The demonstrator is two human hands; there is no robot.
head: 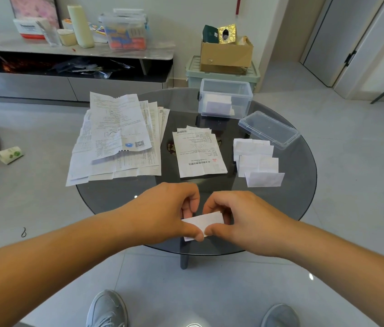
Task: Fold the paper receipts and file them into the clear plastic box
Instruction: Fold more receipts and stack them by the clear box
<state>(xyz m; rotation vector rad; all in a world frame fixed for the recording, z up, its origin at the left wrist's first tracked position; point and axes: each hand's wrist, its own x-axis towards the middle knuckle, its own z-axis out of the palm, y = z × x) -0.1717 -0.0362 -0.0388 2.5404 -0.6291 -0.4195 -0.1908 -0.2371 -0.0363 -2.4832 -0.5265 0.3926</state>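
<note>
White folded receipt (204, 223) is pinched between both hands at the near edge of the smoked-glass tabletop (304, 190). Left hand (169, 208) grip: thumb and curled fingers closed on the receipt's left end. Right hand (240, 215) grip: the same on the right end. The thumbs nearly meet along the near edge, probably pressing the crease flat so the slip stays small enough for the box. Judged step: finishing a fold, filing not yet done.

The layout reads as a left-to-right line. Large unfolded sheets (117, 138) are fanned at far left, a smaller receipt stack (199, 152) sits in the middle, and the folded slips (257, 161) are piled at right, likely staged to go in as a batch.

Containers: the clear plastic box (225, 100) stands upright and open at the far right of the tabletop. White folded paper (218, 106) lies on its bottom, with plenty of room left. Its lid (268, 129) lies off, between the box and the folded slips, just beside them. Behind the tabletop, a cardboard box (226, 55) sits on a green bin (193, 72) and holds a gold item and a dark green pack. On the shelf (21, 47), a lidded tub (124, 31) holds orange contents.
</note>
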